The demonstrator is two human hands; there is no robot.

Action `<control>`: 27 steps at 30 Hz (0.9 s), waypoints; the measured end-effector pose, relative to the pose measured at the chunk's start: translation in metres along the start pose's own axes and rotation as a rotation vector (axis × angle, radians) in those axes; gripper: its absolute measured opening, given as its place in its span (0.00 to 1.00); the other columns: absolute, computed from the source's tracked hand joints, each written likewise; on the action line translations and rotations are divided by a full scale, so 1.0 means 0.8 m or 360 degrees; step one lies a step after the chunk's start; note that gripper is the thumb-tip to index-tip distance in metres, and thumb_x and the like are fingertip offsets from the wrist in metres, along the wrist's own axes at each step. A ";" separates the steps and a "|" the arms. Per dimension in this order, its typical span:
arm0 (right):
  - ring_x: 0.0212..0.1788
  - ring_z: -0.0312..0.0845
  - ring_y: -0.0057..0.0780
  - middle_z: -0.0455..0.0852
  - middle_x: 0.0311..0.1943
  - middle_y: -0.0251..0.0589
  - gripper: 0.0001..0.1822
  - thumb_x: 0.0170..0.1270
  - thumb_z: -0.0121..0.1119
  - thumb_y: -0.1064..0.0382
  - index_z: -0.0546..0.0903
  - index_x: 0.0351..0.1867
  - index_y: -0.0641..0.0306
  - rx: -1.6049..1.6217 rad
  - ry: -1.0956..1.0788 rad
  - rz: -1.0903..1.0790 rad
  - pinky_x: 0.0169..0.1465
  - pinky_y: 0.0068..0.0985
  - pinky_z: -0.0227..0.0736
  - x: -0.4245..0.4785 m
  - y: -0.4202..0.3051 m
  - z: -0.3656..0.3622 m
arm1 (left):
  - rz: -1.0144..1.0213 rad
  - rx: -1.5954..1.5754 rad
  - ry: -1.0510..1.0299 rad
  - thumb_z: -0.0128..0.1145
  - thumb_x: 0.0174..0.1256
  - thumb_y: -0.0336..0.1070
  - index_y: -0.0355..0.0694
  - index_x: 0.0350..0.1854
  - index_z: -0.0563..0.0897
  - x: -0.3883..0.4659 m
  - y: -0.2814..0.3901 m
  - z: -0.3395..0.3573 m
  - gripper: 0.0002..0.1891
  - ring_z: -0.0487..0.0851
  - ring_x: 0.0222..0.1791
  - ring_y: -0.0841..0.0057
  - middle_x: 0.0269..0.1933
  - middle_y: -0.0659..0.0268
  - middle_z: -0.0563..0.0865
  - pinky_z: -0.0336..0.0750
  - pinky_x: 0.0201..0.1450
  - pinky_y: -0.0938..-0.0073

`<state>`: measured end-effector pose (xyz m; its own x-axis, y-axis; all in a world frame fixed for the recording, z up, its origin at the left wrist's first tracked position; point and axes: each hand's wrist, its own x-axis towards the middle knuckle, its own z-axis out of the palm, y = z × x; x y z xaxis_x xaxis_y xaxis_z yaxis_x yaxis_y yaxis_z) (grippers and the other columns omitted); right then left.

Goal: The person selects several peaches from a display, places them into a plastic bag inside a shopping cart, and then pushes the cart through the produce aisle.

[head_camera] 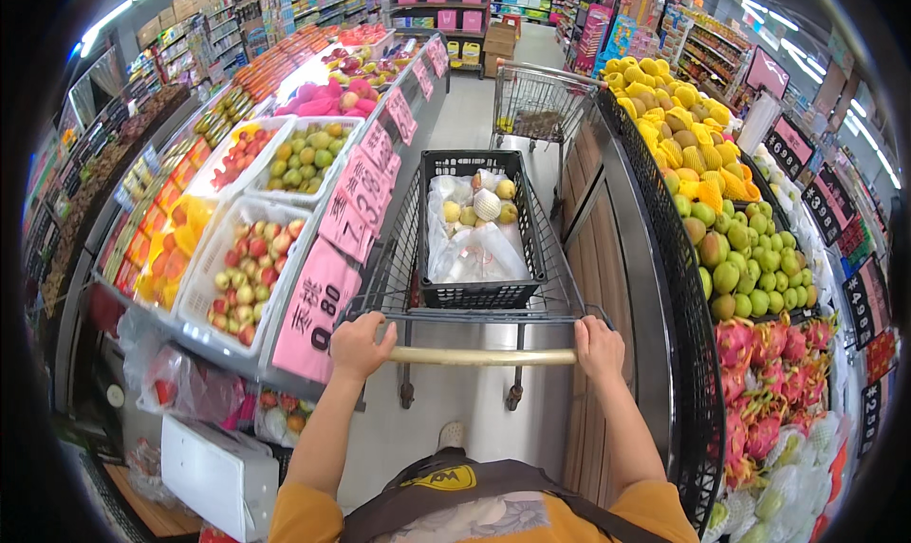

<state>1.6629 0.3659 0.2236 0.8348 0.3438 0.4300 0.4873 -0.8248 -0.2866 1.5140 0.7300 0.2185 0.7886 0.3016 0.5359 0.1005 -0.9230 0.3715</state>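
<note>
Both ends of a pale shopping cart handle are gripped, the left by my left hand and the right by my right hand. Ahead of the handle, the wire cart carries a black plastic crate. Inside the crate lie several yellowish pears, one of them in a white foam net. A translucent white plastic bag is spread around and in front of the fruit. My fingers curl over the handle, so its ends are hidden beneath them.
Close on the left runs a fruit stand with white baskets of small apples and green fruit, fronted by pink price signs. Black-mesh-edged bins on the right hold green pears and dragon fruit. Another cart stands ahead in the aisle.
</note>
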 end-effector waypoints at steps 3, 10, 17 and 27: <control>0.27 0.76 0.44 0.80 0.25 0.40 0.14 0.67 0.47 0.51 0.77 0.29 0.56 -0.0065 0.0111 0.0019 0.32 0.37 0.66 0.082 0.026 0.041 | -0.0076 -0.0009 -0.0135 0.58 0.54 0.44 0.44 0.27 0.78 0.085 -0.018 0.054 0.09 0.78 0.20 0.62 0.23 0.64 0.81 0.71 0.25 0.64; 0.25 0.77 0.43 0.81 0.23 0.38 0.14 0.65 0.49 0.51 0.77 0.26 0.56 -0.0128 0.0291 0.0033 0.30 0.38 0.69 0.281 0.087 0.121 | -0.0190 -0.0012 -0.0372 0.54 0.57 0.47 0.42 0.33 0.78 0.292 -0.040 0.170 0.12 0.82 0.31 0.56 0.30 0.56 0.84 0.74 0.34 0.57; 0.23 0.76 0.42 0.80 0.23 0.37 0.16 0.65 0.49 0.48 0.76 0.25 0.55 -0.0220 0.0341 0.0052 0.30 0.37 0.69 0.449 0.152 0.185 | -0.0259 0.0050 -0.0407 0.53 0.58 0.47 0.44 0.32 0.78 0.465 -0.050 0.282 0.11 0.82 0.33 0.59 0.28 0.59 0.84 0.73 0.35 0.58; 0.24 0.76 0.38 0.78 0.24 0.36 0.13 0.62 0.53 0.50 0.76 0.27 0.55 -0.0148 0.0312 0.0050 0.31 0.35 0.67 0.602 0.228 0.238 | -0.0323 0.0100 -0.0536 0.54 0.57 0.47 0.44 0.33 0.76 0.623 -0.045 0.388 0.12 0.82 0.31 0.59 0.28 0.60 0.84 0.73 0.33 0.58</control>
<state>2.2028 0.4665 0.2153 0.7792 0.2308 0.5828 0.4283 -0.8749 -0.2262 2.0915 0.8392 0.2368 0.9027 0.3937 0.1736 0.3035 -0.8686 0.3917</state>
